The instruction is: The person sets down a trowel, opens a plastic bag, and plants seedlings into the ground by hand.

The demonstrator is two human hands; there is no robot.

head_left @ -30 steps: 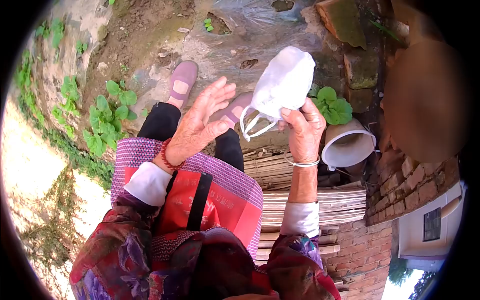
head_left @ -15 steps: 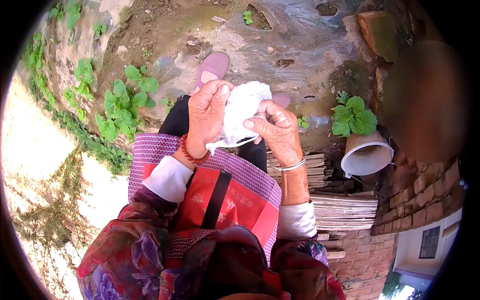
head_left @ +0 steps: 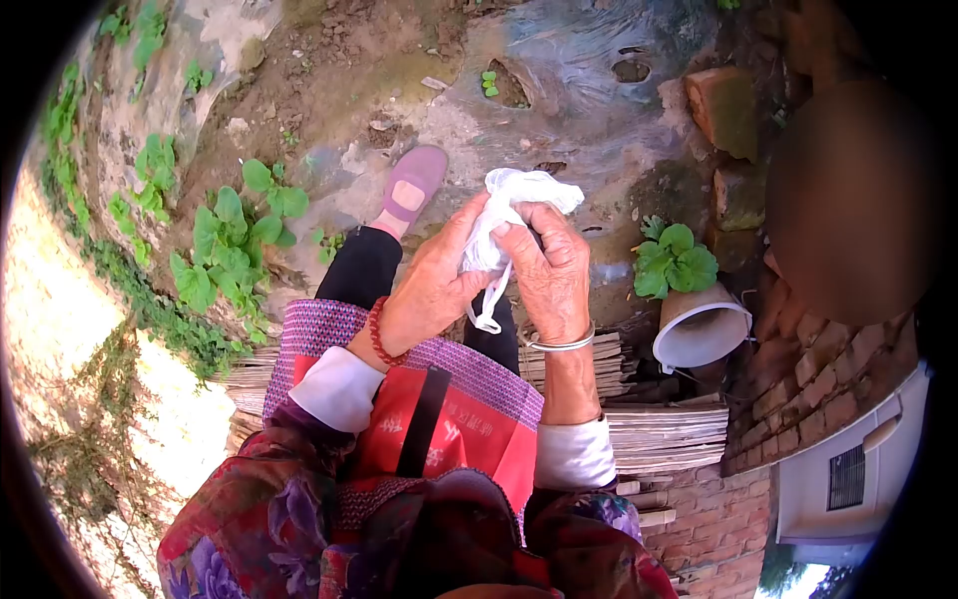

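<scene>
A crumpled white plastic bag (head_left: pixel 539 187) is bunched up between my two hands in front of my lap. My left hand (head_left: pixel 436 282), with a red beaded bracelet at its wrist, closes on the bag's left side. On the other side my right hand (head_left: pixel 556 268), wearing a silver bangle, grips the bag with thumb and curled fingers. A thin twisted strip of the bag hangs down between the hands. What is inside the bag, if anything, is hidden. Below my hands lies the red apron (head_left: pixel 479 439) with a checked border and a black strap.
Leafy green plants (head_left: pixel 228 245) grow at the left in soil partly covered by plastic film (head_left: pixel 599 90). A white bucket (head_left: pixel 704 329) lies tipped at the right beside another plant. Bundled stalks (head_left: pixel 664 439), bricks (head_left: pixel 720 110) and a brick wall (head_left: pixel 714 519) stand nearby.
The white bag has been turned and squeezed, its top now pointing right and its loose strip hanging down. My left hand has shifted lower, beneath the bag. The view has moved slightly.
</scene>
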